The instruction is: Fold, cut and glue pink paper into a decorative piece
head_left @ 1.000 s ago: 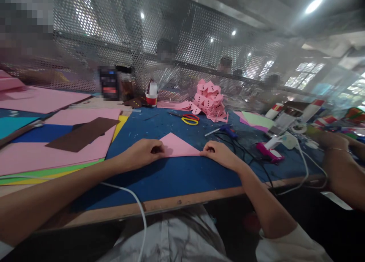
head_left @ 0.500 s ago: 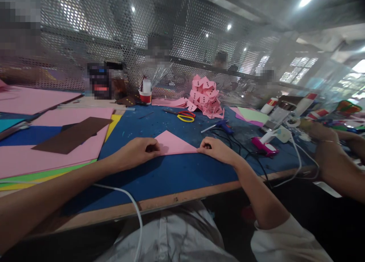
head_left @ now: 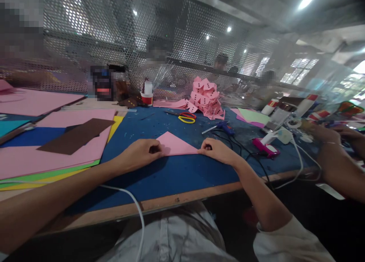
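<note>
A pink paper folded into a triangle (head_left: 175, 145) lies flat on the blue mat (head_left: 171, 174). My left hand (head_left: 139, 154) is curled in a loose fist and pinches the paper's left corner. My right hand (head_left: 217, 150) is also curled, its fingertips pressing the paper's right corner. The fold runs along the near edge between both hands.
Large pink, brown, blue, green and yellow sheets (head_left: 54, 144) are stacked at the left. Yellow-and-red scissors (head_left: 186, 117), a pile of pink cut pieces (head_left: 205, 98), a red cup (head_left: 147, 97), glue guns (head_left: 264, 148) and cables lie behind. Another person's arm (head_left: 339, 163) reaches in at the right. A white cable (head_left: 134, 205) crosses the table's front edge.
Both hands stay on the pink triangle's corners. Only the camera view has shifted slightly.
</note>
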The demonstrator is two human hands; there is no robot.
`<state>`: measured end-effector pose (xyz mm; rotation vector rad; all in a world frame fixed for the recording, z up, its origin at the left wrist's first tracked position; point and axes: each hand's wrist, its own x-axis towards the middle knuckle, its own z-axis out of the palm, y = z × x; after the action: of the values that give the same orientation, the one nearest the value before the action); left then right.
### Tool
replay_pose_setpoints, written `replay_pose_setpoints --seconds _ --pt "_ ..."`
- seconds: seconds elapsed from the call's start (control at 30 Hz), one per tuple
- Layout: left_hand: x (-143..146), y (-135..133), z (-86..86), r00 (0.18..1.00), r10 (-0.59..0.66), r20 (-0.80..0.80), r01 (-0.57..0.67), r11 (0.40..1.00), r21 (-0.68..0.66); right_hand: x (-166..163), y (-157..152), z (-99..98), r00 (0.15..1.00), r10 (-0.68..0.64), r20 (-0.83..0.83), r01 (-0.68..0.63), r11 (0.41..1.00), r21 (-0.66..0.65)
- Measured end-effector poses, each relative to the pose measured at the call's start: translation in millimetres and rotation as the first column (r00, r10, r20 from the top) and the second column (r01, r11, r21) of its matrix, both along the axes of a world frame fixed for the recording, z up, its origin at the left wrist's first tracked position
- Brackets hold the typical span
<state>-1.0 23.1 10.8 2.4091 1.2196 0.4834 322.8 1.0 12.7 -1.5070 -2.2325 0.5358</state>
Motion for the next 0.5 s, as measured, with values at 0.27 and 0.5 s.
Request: replay_pose_setpoints --seconds 0.27,0.5 --pt "6.7 -2.4 1.4 0.996 0.058 -0.061 -0.055 0.997 0.048 1.7 0.7 -2.1 1.000 0.010 -0.007 -0.010 1.000 0.001" --pt "7.4 -1.0 -3.6 0.994 0.081 -0.076 -0.074 0.993 0.092 0.2 1.4 -1.0 1.000 0.007 0.003 -0.007 1.000 -0.004"
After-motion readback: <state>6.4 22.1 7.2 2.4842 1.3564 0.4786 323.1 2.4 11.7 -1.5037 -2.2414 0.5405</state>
